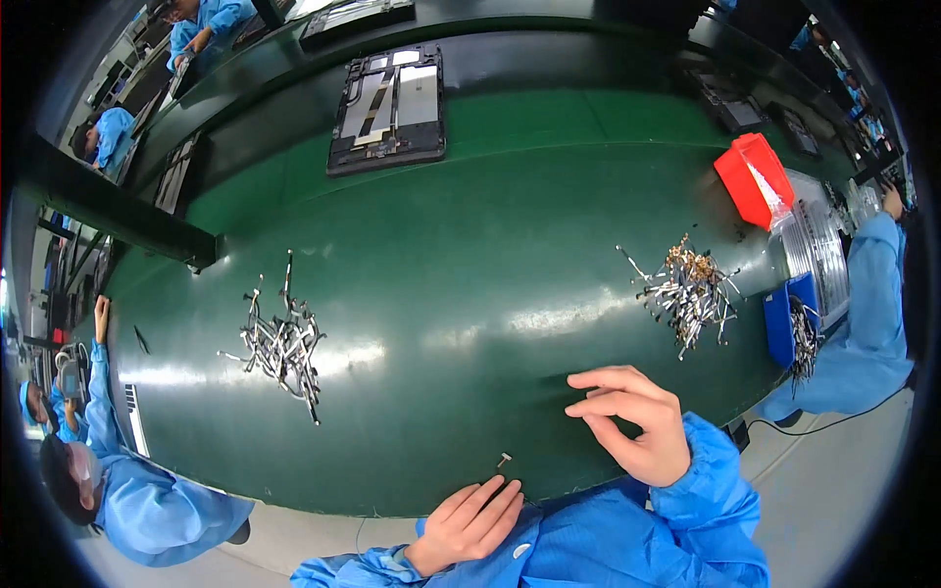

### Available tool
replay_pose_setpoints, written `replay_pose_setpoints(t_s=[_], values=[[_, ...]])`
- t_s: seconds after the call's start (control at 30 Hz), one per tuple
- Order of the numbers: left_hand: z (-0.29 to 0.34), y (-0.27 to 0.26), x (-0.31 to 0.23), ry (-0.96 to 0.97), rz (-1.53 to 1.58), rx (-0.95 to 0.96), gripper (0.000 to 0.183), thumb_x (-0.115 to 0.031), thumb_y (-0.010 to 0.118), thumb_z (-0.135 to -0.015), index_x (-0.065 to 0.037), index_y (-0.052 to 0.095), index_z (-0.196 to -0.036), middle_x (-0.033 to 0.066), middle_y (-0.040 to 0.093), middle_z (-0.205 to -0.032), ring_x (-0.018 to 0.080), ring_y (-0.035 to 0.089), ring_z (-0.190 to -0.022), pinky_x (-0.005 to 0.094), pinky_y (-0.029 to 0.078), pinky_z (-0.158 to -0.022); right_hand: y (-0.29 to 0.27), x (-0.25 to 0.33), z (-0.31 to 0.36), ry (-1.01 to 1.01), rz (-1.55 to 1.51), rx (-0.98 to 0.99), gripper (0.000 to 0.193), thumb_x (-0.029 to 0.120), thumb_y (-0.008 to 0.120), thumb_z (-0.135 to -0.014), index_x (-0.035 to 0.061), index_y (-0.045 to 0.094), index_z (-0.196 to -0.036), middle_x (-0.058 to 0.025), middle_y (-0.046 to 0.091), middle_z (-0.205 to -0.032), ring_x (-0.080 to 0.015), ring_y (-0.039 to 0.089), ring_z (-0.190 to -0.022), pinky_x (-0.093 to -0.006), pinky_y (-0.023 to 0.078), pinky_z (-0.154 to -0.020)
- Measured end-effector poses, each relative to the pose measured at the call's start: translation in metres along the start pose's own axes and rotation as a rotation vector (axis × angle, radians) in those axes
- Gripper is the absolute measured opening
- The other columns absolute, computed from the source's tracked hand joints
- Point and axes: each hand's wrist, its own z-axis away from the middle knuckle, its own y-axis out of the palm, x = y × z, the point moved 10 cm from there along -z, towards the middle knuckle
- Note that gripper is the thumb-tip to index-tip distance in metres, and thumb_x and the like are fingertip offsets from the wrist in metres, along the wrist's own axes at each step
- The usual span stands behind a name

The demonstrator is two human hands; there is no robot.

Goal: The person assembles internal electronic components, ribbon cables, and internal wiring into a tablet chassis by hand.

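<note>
At the near edge of the table, my left hand (pixel 470 526) lies flat with its fingers stretched out. Just beyond its fingertips is a tiny light-coloured part (pixel 504 459), too small to name. My right hand (pixel 635 423) hovers over the table to the right, its thumb tip brought up against the forefinger in a pinch. Whatever that pinch holds, if anything, cannot be made out. A loose pile of small silver and black cable-like parts (pixel 282 351) lies to the left. Another pile of such parts (pixel 689 302), some with copper-coloured ends, lies beyond my right hand.
An opened tablet-like device (pixel 387 113) lies at the back. On the right are a red bin (pixel 755 181), clear plastic trays (pixel 816 257) and a blue bin (pixel 792 318) of similar parts. A dark post (pixel 127 211) stands left. Co-workers in blue sit at both sides.
</note>
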Motion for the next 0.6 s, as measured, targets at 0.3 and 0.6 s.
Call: replay_pose_setpoints(t_s=[0.3,0.6], values=[[0.007,-0.018,0.032,-0.444,0.541,-0.321,0.013,-0.001,0.069,-0.073,-0.006,0.07,-0.084,0.0066,0.07,-0.093,0.0201,0.064,-0.086,0.0274,0.051,-0.071,0.025,-0.014,0.055,0.221,-0.233,0.021,0.019,-0.003,0.064,-0.084,0.0039,0.071,-0.1,-0.0115,0.07,-0.098,-0.0184,0.067,-0.08,-0.0276,0.054,-0.071],[-0.015,0.02,0.064,-0.988,1.852,-0.813,0.003,-0.012,0.061,-0.094,-0.011,0.059,-0.093,-0.0011,0.051,-0.101,0.0154,0.047,-0.097,0.0307,0.043,-0.073,0.077,-0.019,0.043,0.378,-0.9,0.005,0.028,0.003,0.063,-0.091,0.0017,0.066,-0.118,-0.0109,0.067,-0.109,-0.0131,0.064,-0.09,-0.0237,0.052,-0.073]])
